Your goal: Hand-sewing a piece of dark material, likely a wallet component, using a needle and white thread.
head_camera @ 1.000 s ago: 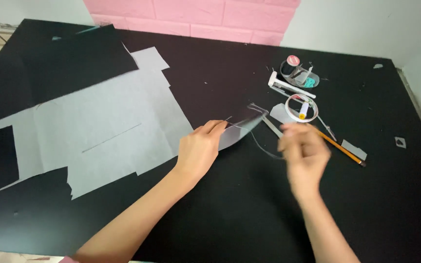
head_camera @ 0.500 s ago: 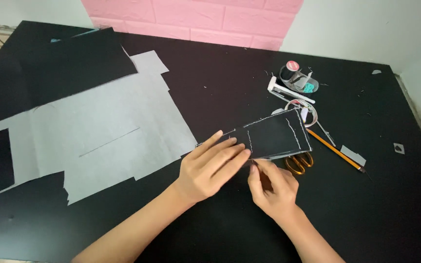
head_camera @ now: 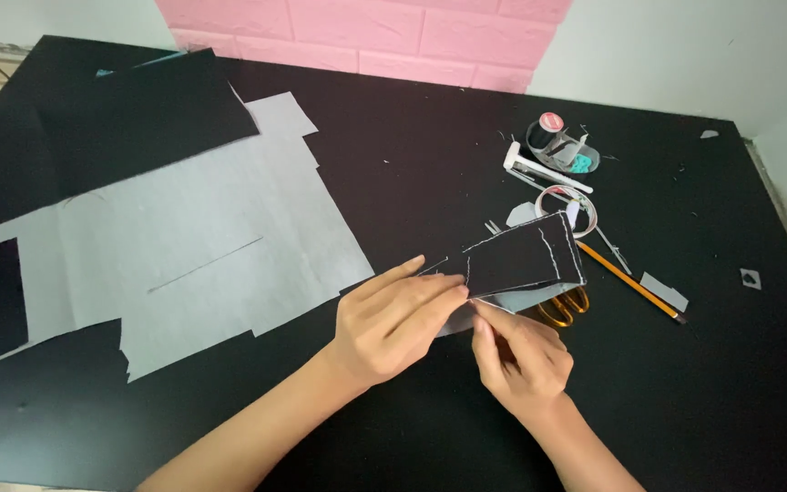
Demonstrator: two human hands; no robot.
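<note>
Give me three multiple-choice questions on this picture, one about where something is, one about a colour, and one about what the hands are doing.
1. Where does the pencil lie?
A. right of the hands
B. on the grey sheet
C. under the left arm

2. What colour are the scissor handles?
A. blue
B. orange
C. white

3. How is the black piece held?
A. lying flat, untouched
B. left hand only
C. both hands pinch it

A: it lies right of both hands.
B: orange loops show below the black piece.
C: left hand and right hand meet at its edge.
</note>
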